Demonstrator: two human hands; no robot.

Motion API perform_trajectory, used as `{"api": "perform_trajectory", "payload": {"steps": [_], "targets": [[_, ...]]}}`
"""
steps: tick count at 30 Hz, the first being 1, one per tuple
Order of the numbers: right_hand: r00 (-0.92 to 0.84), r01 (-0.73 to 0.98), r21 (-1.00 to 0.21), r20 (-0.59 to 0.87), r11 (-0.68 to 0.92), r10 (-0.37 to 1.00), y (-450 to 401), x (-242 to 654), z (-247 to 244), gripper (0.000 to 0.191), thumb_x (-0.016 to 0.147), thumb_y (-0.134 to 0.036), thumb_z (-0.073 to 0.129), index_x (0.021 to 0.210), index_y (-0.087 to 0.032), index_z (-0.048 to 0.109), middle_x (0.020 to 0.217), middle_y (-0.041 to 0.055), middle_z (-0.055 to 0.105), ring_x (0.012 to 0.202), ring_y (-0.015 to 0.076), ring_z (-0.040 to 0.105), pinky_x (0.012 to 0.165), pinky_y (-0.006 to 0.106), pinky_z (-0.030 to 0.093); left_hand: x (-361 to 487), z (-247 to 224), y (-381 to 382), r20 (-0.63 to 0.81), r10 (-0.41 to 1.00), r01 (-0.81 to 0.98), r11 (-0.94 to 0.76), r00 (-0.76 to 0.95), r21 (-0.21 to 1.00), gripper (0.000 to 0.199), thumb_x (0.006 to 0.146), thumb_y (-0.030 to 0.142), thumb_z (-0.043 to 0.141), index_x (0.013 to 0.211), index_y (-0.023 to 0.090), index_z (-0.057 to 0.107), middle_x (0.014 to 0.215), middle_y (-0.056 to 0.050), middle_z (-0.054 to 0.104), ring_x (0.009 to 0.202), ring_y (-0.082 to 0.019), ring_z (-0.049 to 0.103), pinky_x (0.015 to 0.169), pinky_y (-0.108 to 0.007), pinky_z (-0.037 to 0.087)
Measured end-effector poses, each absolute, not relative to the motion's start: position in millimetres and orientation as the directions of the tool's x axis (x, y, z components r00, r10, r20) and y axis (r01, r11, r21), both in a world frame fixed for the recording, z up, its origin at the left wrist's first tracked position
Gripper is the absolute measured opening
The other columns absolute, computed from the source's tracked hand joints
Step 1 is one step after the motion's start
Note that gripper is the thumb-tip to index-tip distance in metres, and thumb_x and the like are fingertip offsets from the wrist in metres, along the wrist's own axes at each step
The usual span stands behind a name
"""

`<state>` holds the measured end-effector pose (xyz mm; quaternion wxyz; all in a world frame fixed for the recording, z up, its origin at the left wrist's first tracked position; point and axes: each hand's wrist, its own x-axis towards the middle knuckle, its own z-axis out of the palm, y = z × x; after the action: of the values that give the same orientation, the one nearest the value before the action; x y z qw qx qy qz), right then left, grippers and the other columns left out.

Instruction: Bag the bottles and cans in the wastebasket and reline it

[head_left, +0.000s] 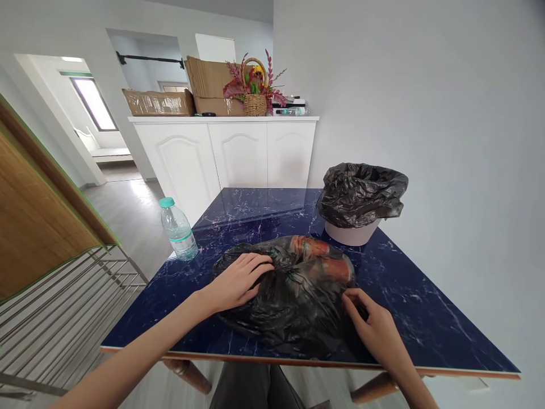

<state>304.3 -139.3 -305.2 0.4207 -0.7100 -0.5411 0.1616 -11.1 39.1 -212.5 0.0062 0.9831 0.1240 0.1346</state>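
Observation:
A thin black plastic bag (293,312) lies spread on the blue table in front of me. Through its film show two orange-red cans (332,269), lying on their sides toward the bag's back right. My left hand (238,281) rests on the left part of the bag, palm down, its fingers stretched out and slightly apart. At the bag's right edge my right hand (368,315) pinches the film between thumb and fingers. Whatever else the bag holds is hidden by its dark folds.
A bin (352,234) lined with a black bag stands at the table's back right. On the left edge is a clear bottle (179,232) with a teal cap. Behind the blue marbled table (264,204), a white cabinet (238,150) carries cardboard boxes (159,103) and a flower basket (255,104).

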Motion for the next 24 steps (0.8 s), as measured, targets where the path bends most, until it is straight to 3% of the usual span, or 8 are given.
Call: {"api": "perform_trajectory", "payload": {"steps": [4,9,13,16,20,24], "targets": [[0.364,0.651,-0.757,0.254,-0.050,0.896,-139,304,-307,0.042,0.104,-0.062,0.047,0.103,-0.025,0.069,0.095,0.0036,0.077,0.076,0.0209,0.071,0.064,0.028,0.048,-1,-220,57,0.211,0.276,0.257,-0.960,0.938,0.115,0.080,0.082,0.008,0.062,0.156,0.021,0.037,0.159,-0.016,0.051,0.151,-0.034,0.041,0.124,-0.054,0.035],[0.351,0.660,-0.750,0.251,-0.047,0.902,-139,305,-310,0.042,0.104,-0.062,0.046,0.102,-0.025,0.068,0.091,0.0031,0.076,0.076,0.0215,0.071,0.064,0.027,0.048,18,-227,76,0.111,0.275,0.260,-0.956,0.955,0.136,0.098,0.069,0.010,0.071,0.159,0.012,0.035,0.155,-0.025,0.049,0.149,-0.042,0.040,0.124,-0.057,0.035],[0.349,0.677,-0.735,0.267,-0.045,0.899,-138,305,-310,0.042,0.104,-0.060,0.045,0.101,-0.026,0.068,0.087,0.0022,0.075,0.069,0.0203,0.068,0.061,0.027,0.047,28,-224,77,0.132,0.283,0.260,-0.951,0.950,0.170,0.101,0.068,0.007,0.067,0.162,0.017,0.032,0.155,-0.022,0.046,0.146,-0.041,0.043,0.122,-0.062,0.035],[0.343,0.682,-0.731,0.277,-0.034,0.898,-138,305,-310,0.041,0.104,-0.059,0.045,0.100,-0.026,0.068,0.087,0.0027,0.075,0.071,0.0208,0.069,0.064,0.027,0.048,33,-221,72,0.144,0.236,0.207,-0.960,0.961,0.189,0.099,0.071,0.003,0.062,0.163,0.024,0.033,0.165,-0.019,0.040,0.154,-0.038,0.037,0.126,-0.060,0.032],[0.348,0.682,-0.730,0.282,-0.035,0.894,-139,305,-310,0.041,0.104,-0.058,0.045,0.100,-0.025,0.068,0.089,0.0036,0.076,0.073,0.0216,0.070,0.066,0.028,0.049,50,-220,67,0.077,0.166,0.159,-0.983,0.983,0.092,0.098,0.076,-0.005,0.055,0.166,0.024,0.030,0.174,-0.014,0.033,0.162,-0.032,0.025,0.130,-0.054,0.028],[0.347,0.680,-0.732,0.278,-0.036,0.896,-139,305,-310,0.041,0.105,-0.057,0.045,0.103,-0.024,0.068,0.090,0.0046,0.077,0.074,0.0218,0.070,0.063,0.027,0.048,68,-216,78,-0.004,0.182,0.182,-0.983,0.983,-0.030,0.100,0.070,-0.001,0.073,0.162,0.014,0.036,0.169,-0.020,0.040,0.160,-0.039,0.024,0.130,-0.058,0.024]]}}
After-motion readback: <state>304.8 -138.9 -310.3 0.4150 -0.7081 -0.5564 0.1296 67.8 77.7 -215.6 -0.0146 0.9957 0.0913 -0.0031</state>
